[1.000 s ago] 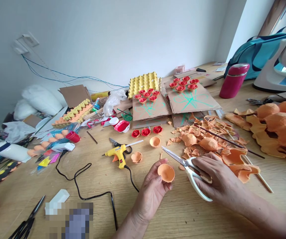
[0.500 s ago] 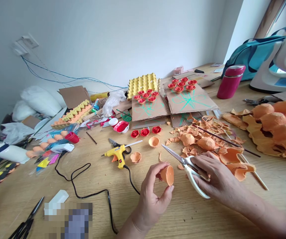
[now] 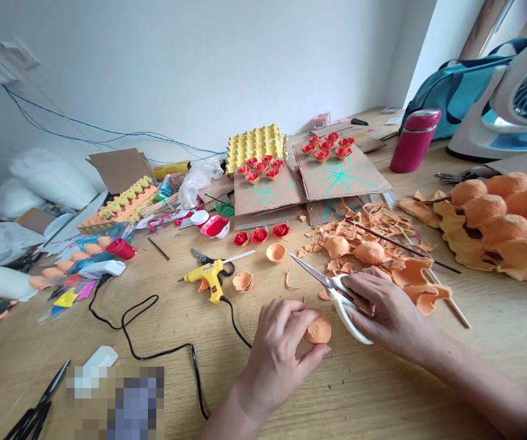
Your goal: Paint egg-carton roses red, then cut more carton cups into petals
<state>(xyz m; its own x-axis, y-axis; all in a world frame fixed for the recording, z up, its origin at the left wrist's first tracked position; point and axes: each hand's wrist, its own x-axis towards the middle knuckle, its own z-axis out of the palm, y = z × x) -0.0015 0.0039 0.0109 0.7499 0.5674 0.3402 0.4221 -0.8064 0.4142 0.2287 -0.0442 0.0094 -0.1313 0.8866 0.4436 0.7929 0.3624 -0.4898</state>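
Note:
My left hand (image 3: 282, 348) pinches a small orange egg-carton cup (image 3: 318, 330), now turned with its rounded bottom up and low over the wooden table (image 3: 383, 397). My right hand (image 3: 385, 308) grips white-handled scissors (image 3: 332, 290), blades shut and pointing up-left, just right of the cup. Orange carton scraps and cut cups (image 3: 368, 250) lie piled behind the scissors.
A yellow glue gun (image 3: 208, 279) with a black cord (image 3: 162, 348) lies left of my hands. Red paper roses (image 3: 260, 235), cardboard sheets (image 3: 341, 174), a yellow egg tray (image 3: 254, 142), an orange egg tray (image 3: 497, 223), a magenta flask (image 3: 412, 140) and black scissors (image 3: 36, 409) surround them.
My left hand has rolled the cup over from open side up to bottom up and lowered it toward the table. The scissors hand has hardly moved.

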